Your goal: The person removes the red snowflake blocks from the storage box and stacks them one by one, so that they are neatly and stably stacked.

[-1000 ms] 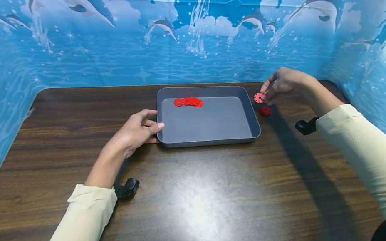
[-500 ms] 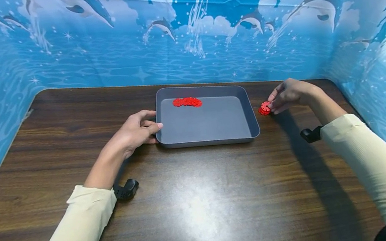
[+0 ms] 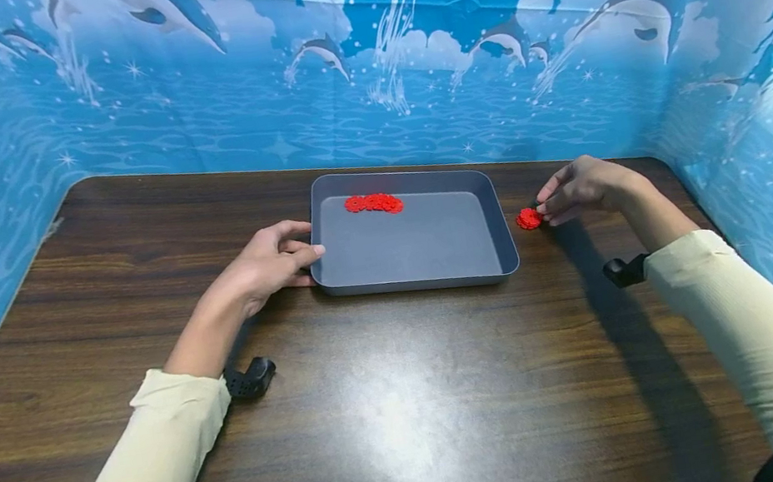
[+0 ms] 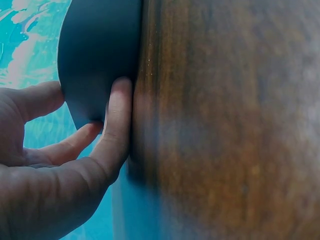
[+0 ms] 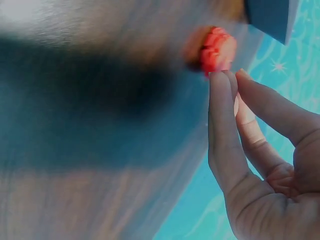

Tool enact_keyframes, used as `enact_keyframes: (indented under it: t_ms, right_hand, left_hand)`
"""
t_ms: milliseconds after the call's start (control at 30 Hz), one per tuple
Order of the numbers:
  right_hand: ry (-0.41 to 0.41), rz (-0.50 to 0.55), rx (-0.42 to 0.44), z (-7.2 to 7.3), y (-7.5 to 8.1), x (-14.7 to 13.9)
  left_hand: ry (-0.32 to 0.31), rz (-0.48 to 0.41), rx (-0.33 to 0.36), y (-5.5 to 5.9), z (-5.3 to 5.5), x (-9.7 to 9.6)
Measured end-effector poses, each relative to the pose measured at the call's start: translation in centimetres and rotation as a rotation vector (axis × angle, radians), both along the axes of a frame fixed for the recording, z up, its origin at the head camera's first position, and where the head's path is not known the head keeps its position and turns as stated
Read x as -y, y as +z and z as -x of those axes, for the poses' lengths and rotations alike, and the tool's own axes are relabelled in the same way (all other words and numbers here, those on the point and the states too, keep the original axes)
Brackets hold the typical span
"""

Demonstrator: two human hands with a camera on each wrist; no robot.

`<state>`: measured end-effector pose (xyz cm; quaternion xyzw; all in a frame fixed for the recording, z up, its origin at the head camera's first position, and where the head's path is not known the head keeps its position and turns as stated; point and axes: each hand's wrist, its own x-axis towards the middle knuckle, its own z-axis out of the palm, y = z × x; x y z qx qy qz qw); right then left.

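Observation:
A grey rectangular tray (image 3: 423, 281) stands on the table. My left hand (image 3: 269, 264) grips its left wall, with the thumb over the rim and fingers against the outside. In the left wrist view, fingertips (image 4: 120, 87) press the tray's dark wall (image 4: 97, 50). Right of the tray lies a small stack of red snowflake discs (image 3: 528, 218). My right hand (image 3: 583, 189) is at the stack's right edge, thumb and fingertips pinching a disc there. In the right wrist view the stack (image 5: 218, 50) meets the fingertips of that hand (image 5: 265, 145); the exact contact is partly hidden.
Several more red snowflake discs (image 3: 373, 203) lie overlapping in a row at the tray's back left. A brown wood-grain table (image 3: 398, 408) bears everything. A blue dolphin-print cloth (image 3: 359, 68) hangs along the back and sides.
My right hand has brought a red disc down and slightly nearer, onto the stack right of the tray. My left hand keeps its hold on the tray.

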<state>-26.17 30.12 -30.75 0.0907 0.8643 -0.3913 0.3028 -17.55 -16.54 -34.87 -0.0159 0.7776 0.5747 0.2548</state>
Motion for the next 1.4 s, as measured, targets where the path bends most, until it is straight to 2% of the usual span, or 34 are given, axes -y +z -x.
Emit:
enact_keyframes:
  t_ms: [167, 367, 467, 667, 800, 967, 1100, 1267, 1400]
  right_hand:
    - [0.003, 0.021, -0.046, 0.3, 1.5, 1.4]
    - [0.122, -0.095, -0.081, 1.1, 3.6, 4.4]
    - [0.155, -0.116, -0.103, 1.3, 4.1, 6.2]
    - [0.191, -0.078, -0.095, 2.0, 4.6, 9.8]
    - [0.182, -0.044, -0.087, 2.4, 3.9, 12.4]
    - [0.175, -0.018, -0.083, 2.8, 2.1, 15.2]
    - [0.197, -0.032, -0.103, 2.7, 0.8, 16.9]
    - [0.232, -0.049, -0.132, 2.4, 0.1, 18.7]
    - [0.246, -0.100, -0.188, 2.2, -0.4, 19.9]
  left_hand:
    - [-0.005, 0.003, -0.006, 0.1, -0.1, 0.1]
    - [-0.010, -0.003, -0.003, 0.1, -0.1, 0.1]
    - [-0.013, -0.003, -0.003, 0.1, -0.1, 0.0]
    - [-0.007, 0.007, -0.001, 0.0, 0.0, 0.0]
    - [-0.011, 0.013, -0.006, 0.1, -0.1, 0.0]
    - [-0.018, 0.013, -0.006, 0.1, -0.1, 0.0]
    - [-0.033, 0.018, -0.007, 0.1, -0.1, -0.1]
    - [-0.040, 0.038, -0.027, 0.0, 0.0, 0.0]
    - [-0.043, 0.065, -0.040, 0.0, -0.1, 0.1]
